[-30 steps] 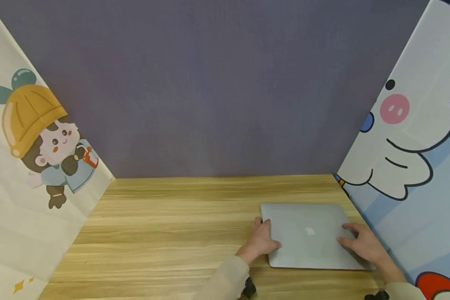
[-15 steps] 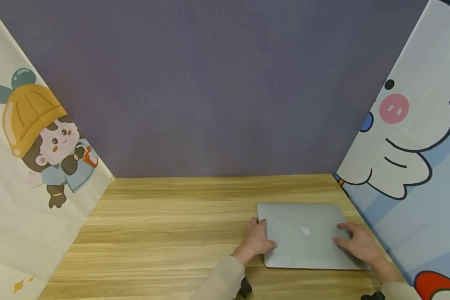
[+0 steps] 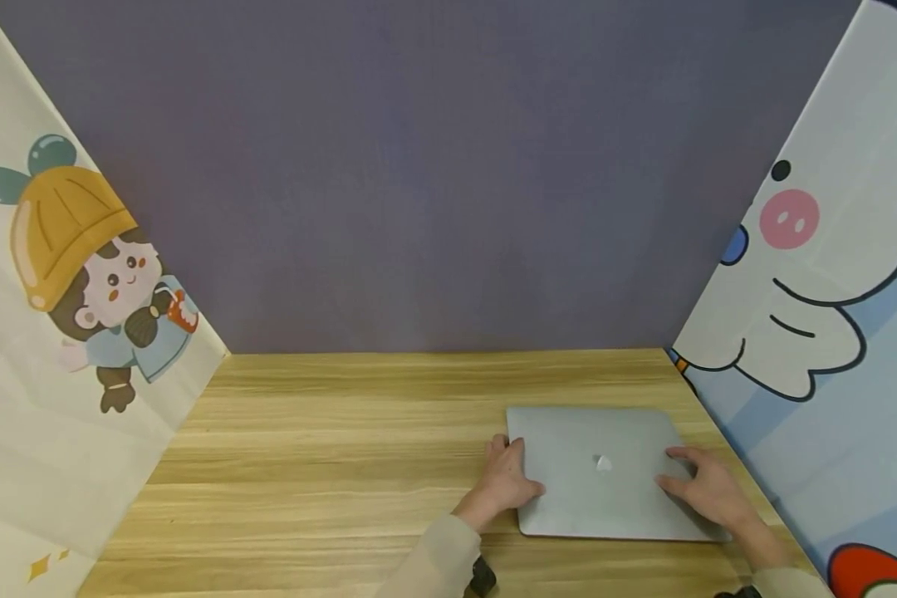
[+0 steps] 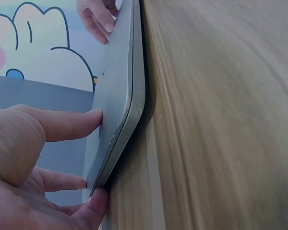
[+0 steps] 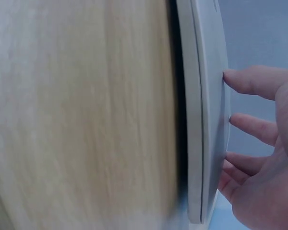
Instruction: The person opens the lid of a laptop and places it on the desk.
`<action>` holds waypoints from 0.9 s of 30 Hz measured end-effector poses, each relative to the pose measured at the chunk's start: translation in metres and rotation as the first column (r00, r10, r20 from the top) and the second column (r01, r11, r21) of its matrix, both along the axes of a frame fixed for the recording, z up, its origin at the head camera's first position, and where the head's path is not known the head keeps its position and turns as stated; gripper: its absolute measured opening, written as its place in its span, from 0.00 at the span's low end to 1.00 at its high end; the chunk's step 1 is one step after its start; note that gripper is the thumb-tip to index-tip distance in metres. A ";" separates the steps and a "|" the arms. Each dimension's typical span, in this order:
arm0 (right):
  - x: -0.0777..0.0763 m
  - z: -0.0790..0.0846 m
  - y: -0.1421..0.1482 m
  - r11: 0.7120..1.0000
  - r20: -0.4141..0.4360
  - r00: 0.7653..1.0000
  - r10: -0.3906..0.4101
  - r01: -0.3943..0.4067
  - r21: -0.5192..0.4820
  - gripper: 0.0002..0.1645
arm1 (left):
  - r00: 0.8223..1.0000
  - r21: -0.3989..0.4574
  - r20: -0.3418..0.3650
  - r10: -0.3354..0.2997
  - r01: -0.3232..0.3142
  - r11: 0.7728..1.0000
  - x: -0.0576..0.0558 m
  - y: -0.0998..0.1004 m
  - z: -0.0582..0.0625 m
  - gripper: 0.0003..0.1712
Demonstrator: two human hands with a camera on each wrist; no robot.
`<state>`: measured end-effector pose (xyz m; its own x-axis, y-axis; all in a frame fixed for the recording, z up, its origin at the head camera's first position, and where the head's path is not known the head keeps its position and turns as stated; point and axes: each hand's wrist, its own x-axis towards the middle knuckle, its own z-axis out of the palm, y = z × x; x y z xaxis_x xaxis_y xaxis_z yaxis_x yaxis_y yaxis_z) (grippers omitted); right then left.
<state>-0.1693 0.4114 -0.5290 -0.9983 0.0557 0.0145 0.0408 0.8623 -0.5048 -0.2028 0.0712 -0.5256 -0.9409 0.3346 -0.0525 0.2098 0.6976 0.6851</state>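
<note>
A closed grey laptop [image 3: 590,490] with a pale logo on its lid lies flat at the right side of the wooden table. My left hand [image 3: 502,480] grips its left edge, thumb on the lid and other fingers at the side. From the right, my right hand [image 3: 710,488] holds the opposite side, its thumb and forefinger tips touching the lid. In the left wrist view, the thumb [image 4: 69,125] meets the lid while a finger curls at the edge. The right wrist view shows several fingertips [image 5: 240,76] against the lid, with the lower fingers partly hidden behind the palm.
The wood-grain table [image 3: 306,465] stretches away to the left. A dark grey-purple panel [image 3: 448,183] stands behind it. Cartoon-printed sheets flank the table on the left [image 3: 37,465] and right [image 3: 852,448], the right one close beside my right hand.
The laptop has slid a little to the left along the table, both hands travelling with it. Their hold on its two sides looks the same.
</note>
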 end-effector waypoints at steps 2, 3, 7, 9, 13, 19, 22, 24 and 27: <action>0.000 0.001 -0.002 1.000 0.003 1.000 -0.002 0.002 0.000 0.40 | 1.000 0.002 -0.002 -0.002 0.002 1.000 0.000 -0.001 0.000 0.45; -0.001 0.001 -0.002 1.000 0.002 1.000 -0.002 0.002 0.001 0.40 | 1.000 -0.001 -0.006 -0.003 0.003 1.000 0.000 -0.002 0.000 0.45; -0.001 0.000 -0.006 1.000 0.000 1.000 0.001 -0.001 0.003 0.40 | 1.000 -0.003 -0.009 0.005 -0.005 1.000 0.000 -0.004 -0.001 0.44; -0.002 -0.001 -0.007 1.000 0.000 1.000 0.002 -0.002 0.005 0.40 | 1.000 -0.004 -0.011 0.010 -0.010 1.000 -0.001 -0.005 -0.002 0.44; -0.002 -0.002 -0.010 1.000 -0.011 1.000 0.003 -0.003 0.019 0.39 | 1.000 0.003 -0.001 0.016 -0.016 1.000 -0.001 -0.008 -0.002 0.45; -0.002 0.000 -0.015 1.000 -0.013 1.000 0.008 -0.008 0.024 0.39 | 1.000 0.004 0.006 0.017 -0.017 1.000 -0.001 -0.012 -0.001 0.45; -0.002 0.000 -0.017 1.000 -0.006 1.000 0.008 -0.008 0.017 0.39 | 1.000 0.002 0.004 0.014 -0.014 1.000 -0.001 -0.014 -0.002 0.45; -0.001 0.001 -0.018 1.000 0.000 1.000 0.010 -0.010 0.011 0.40 | 1.000 0.011 0.006 0.012 -0.012 1.000 -0.002 -0.015 -0.002 0.45; -0.001 0.001 -0.019 1.000 0.010 1.000 0.011 -0.012 0.010 0.40 | 1.000 0.024 0.020 0.010 -0.011 1.000 -0.001 -0.017 -0.002 0.45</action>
